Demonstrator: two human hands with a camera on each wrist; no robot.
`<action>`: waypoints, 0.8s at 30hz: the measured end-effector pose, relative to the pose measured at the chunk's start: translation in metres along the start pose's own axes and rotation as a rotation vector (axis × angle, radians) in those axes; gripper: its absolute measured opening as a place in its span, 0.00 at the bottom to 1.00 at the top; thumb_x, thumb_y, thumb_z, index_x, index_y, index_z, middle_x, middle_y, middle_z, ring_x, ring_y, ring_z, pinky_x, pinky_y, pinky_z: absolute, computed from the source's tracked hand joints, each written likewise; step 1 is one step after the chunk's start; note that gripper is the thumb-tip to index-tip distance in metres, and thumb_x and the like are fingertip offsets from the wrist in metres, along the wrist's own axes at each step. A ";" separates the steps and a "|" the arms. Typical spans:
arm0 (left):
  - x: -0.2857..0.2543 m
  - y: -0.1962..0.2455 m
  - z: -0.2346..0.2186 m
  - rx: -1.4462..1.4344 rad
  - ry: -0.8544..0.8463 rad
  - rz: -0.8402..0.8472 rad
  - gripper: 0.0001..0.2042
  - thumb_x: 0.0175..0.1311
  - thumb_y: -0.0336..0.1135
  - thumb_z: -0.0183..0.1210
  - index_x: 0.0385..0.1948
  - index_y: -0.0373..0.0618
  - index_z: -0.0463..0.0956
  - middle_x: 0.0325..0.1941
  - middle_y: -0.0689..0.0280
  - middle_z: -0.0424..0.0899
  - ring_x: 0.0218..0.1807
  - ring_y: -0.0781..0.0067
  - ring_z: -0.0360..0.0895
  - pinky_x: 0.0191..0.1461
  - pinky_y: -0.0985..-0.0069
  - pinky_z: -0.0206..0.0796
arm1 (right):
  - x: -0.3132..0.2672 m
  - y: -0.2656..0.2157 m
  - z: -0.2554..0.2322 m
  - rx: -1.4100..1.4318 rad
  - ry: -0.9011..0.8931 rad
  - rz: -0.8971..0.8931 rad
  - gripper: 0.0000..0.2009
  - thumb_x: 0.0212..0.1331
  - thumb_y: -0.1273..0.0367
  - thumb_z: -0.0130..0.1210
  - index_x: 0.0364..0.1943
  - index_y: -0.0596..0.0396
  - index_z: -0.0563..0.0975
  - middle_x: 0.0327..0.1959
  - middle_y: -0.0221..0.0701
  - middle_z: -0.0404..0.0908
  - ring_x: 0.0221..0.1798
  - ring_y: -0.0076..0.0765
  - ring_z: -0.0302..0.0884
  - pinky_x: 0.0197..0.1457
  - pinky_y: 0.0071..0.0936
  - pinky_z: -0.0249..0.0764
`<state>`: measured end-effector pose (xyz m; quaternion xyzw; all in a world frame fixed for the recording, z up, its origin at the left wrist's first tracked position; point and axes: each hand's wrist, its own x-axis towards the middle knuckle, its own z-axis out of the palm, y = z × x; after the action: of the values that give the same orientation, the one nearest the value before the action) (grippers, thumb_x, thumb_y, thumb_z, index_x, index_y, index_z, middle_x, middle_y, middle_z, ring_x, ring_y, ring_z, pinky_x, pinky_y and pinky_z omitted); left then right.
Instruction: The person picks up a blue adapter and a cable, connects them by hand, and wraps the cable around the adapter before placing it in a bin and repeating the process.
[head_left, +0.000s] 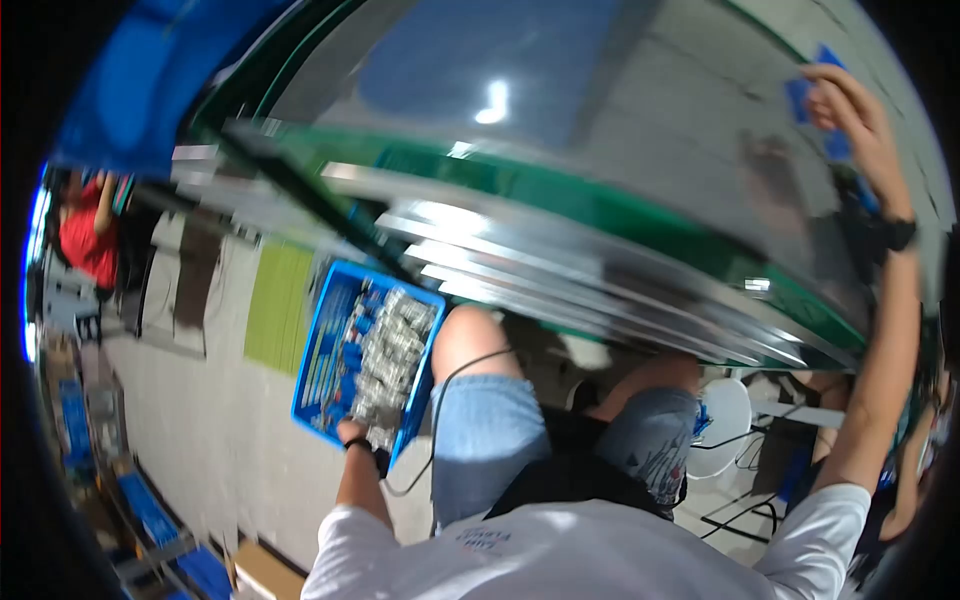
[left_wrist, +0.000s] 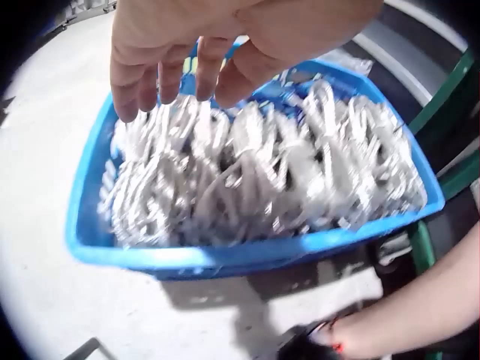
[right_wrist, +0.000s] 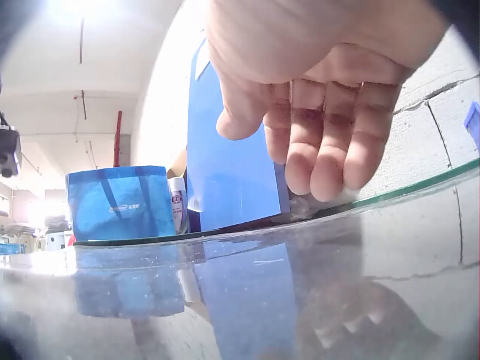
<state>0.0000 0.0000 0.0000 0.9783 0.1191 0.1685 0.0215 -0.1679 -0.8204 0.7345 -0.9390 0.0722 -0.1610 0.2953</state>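
Note:
A blue plastic crate (left_wrist: pixel 315 244) stands low beside the person's left knee, filled with rows of coiled white cable bundles (left_wrist: pixel 247 176) that look shiny and wrapped. Over its far end in the left wrist view hangs the left hand (left_wrist: pixel 210 56), fingers loosely bent and fingertips just above the bundles. The right hand (head_left: pixel 852 115) is stretched far out over the glossy dark tabletop (head_left: pixel 680 120). In the right wrist view that hand (right_wrist: pixel 315 82) has relaxed fingers pointing down, with nothing between them. Blue pieces (head_left: pixel 838 145) overlap the right hand in the head view.
A green edge (head_left: pixel 600 205) and metal rails (head_left: pixel 480 240) run along the table's near side. A blue bag (right_wrist: pixel 120 202), a spray can (right_wrist: pixel 178 204) and a blue panel (right_wrist: pixel 229 150) stand beyond it. A white round stool (head_left: pixel 725 440) stands right of the legs.

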 end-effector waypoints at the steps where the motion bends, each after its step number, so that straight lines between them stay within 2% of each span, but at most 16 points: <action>1: 0.035 0.004 -0.021 -0.362 -0.692 -0.186 0.17 0.51 0.28 0.58 0.47 0.41 0.77 0.48 0.54 0.81 0.44 0.66 0.79 0.52 0.71 0.69 | -0.012 -0.008 -0.012 -0.051 0.033 0.027 0.13 0.67 0.61 0.47 0.46 0.52 0.77 0.25 0.23 0.72 0.30 0.17 0.70 0.31 0.15 0.66; 2: 0.063 0.057 -0.079 -0.529 -0.597 -0.226 0.11 0.53 0.25 0.54 0.38 0.41 0.80 0.40 0.59 0.83 0.33 0.68 0.78 0.44 0.72 0.70 | -0.004 -0.018 0.013 -0.062 0.131 0.087 0.14 0.68 0.63 0.46 0.46 0.59 0.76 0.27 0.21 0.70 0.29 0.14 0.64 0.32 0.14 0.63; 3: 0.139 0.149 -0.155 -1.033 -0.358 -0.222 0.07 0.55 0.23 0.52 0.33 0.41 0.78 0.33 0.63 0.81 0.31 0.73 0.75 0.39 0.76 0.68 | -0.028 -0.005 -0.041 -0.077 0.271 -0.031 0.14 0.67 0.62 0.46 0.46 0.58 0.76 0.29 0.22 0.74 0.32 0.14 0.68 0.35 0.15 0.66; 4: 0.150 0.175 -0.185 -1.281 -0.341 -0.119 0.06 0.57 0.21 0.50 0.31 0.41 0.75 0.30 0.66 0.78 0.31 0.77 0.72 0.37 0.80 0.66 | -0.031 -0.012 -0.044 -0.108 0.344 -0.008 0.14 0.67 0.62 0.48 0.46 0.57 0.76 0.31 0.23 0.76 0.34 0.15 0.72 0.37 0.15 0.69; 5: 0.155 0.221 -0.263 -1.310 -0.284 0.014 0.06 0.60 0.21 0.50 0.34 0.39 0.74 0.32 0.66 0.78 0.33 0.77 0.72 0.39 0.80 0.67 | -0.031 -0.013 -0.046 -0.069 0.406 -0.046 0.15 0.63 0.60 0.52 0.40 0.59 0.77 0.28 0.27 0.78 0.34 0.20 0.77 0.37 0.18 0.73; 6: 0.169 0.253 -0.318 -1.477 -0.287 0.084 0.05 0.63 0.23 0.49 0.36 0.39 0.74 0.34 0.65 0.78 0.35 0.77 0.73 0.41 0.79 0.67 | -0.033 -0.016 -0.045 -0.020 0.469 -0.080 0.14 0.63 0.61 0.52 0.40 0.59 0.77 0.27 0.27 0.78 0.32 0.21 0.77 0.36 0.18 0.73; 8: 0.184 0.325 -0.436 -1.560 -0.229 0.317 0.06 0.66 0.26 0.48 0.39 0.39 0.73 0.38 0.65 0.78 0.38 0.77 0.74 0.46 0.79 0.66 | -0.035 -0.018 -0.049 0.034 0.547 -0.132 0.12 0.63 0.63 0.52 0.39 0.60 0.77 0.29 0.27 0.79 0.32 0.20 0.77 0.36 0.19 0.74; 9: 0.174 0.359 -0.495 -1.564 -0.168 0.419 0.06 0.66 0.26 0.48 0.40 0.38 0.73 0.38 0.65 0.78 0.38 0.77 0.74 0.47 0.79 0.66 | -0.036 -0.023 -0.050 0.134 0.606 -0.172 0.12 0.62 0.64 0.52 0.40 0.60 0.77 0.29 0.27 0.79 0.31 0.19 0.76 0.36 0.18 0.75; 10: 0.168 0.384 -0.541 -1.569 -0.183 0.570 0.06 0.66 0.25 0.48 0.40 0.37 0.73 0.39 0.65 0.78 0.38 0.77 0.74 0.47 0.79 0.66 | -0.037 -0.028 -0.057 0.165 0.629 -0.179 0.11 0.62 0.65 0.52 0.40 0.60 0.77 0.30 0.27 0.79 0.31 0.19 0.76 0.36 0.18 0.75; 11: 0.154 0.409 -0.584 -1.600 -0.164 0.624 0.06 0.65 0.24 0.48 0.39 0.37 0.73 0.38 0.64 0.78 0.37 0.77 0.74 0.45 0.79 0.66 | -0.039 -0.033 -0.065 0.197 0.653 -0.190 0.11 0.62 0.65 0.53 0.40 0.60 0.77 0.30 0.26 0.79 0.32 0.19 0.76 0.37 0.18 0.75; 13: 0.137 0.446 -0.641 -1.680 -0.172 0.825 0.06 0.64 0.22 0.48 0.37 0.36 0.73 0.39 0.62 0.78 0.36 0.76 0.74 0.44 0.80 0.67 | -0.052 -0.054 -0.090 0.189 0.670 -0.178 0.11 0.62 0.65 0.52 0.39 0.59 0.77 0.31 0.27 0.79 0.33 0.20 0.76 0.37 0.19 0.75; 17: 0.088 0.509 -0.735 -1.856 -0.312 1.229 0.05 0.60 0.19 0.47 0.35 0.33 0.73 0.39 0.57 0.77 0.35 0.74 0.74 0.41 0.79 0.67 | -0.094 -0.069 -0.126 0.061 0.692 -0.180 0.11 0.63 0.64 0.51 0.38 0.59 0.77 0.31 0.25 0.79 0.33 0.21 0.76 0.38 0.20 0.75; 19: 0.065 0.535 -0.768 -1.896 -0.400 1.313 0.06 0.60 0.19 0.48 0.35 0.32 0.73 0.37 0.57 0.78 0.33 0.73 0.76 0.39 0.78 0.69 | -0.122 -0.059 -0.143 -0.090 0.432 0.023 0.09 0.61 0.66 0.53 0.37 0.59 0.77 0.30 0.25 0.78 0.33 0.20 0.75 0.39 0.20 0.75; 21: 0.051 0.561 -0.792 -1.868 -0.528 1.433 0.05 0.62 0.24 0.50 0.35 0.35 0.73 0.38 0.59 0.78 0.35 0.74 0.75 0.40 0.77 0.70 | -0.152 -0.049 -0.146 -0.289 0.298 0.171 0.11 0.57 0.66 0.57 0.38 0.60 0.76 0.32 0.28 0.78 0.35 0.21 0.74 0.40 0.22 0.72; 23: 0.041 0.588 -0.810 -1.869 -0.619 1.496 0.05 0.62 0.26 0.52 0.36 0.36 0.74 0.36 0.61 0.79 0.35 0.75 0.76 0.40 0.78 0.69 | -0.182 -0.032 -0.141 -0.499 0.241 0.149 0.17 0.49 0.65 0.62 0.42 0.60 0.76 0.35 0.38 0.80 0.40 0.41 0.78 0.47 0.34 0.74; 24: 0.039 0.602 -0.817 -1.863 -0.675 1.522 0.05 0.62 0.26 0.53 0.36 0.36 0.75 0.36 0.63 0.80 0.34 0.77 0.76 0.40 0.80 0.69 | -0.195 -0.019 -0.140 -0.626 0.188 0.107 0.20 0.47 0.65 0.63 0.45 0.59 0.75 0.39 0.41 0.79 0.44 0.46 0.77 0.49 0.36 0.73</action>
<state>-0.1016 -0.5735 0.8318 0.4058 -0.6524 -0.1009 0.6320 -0.3981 -0.8342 0.8027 -0.9601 0.1941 -0.2011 -0.0073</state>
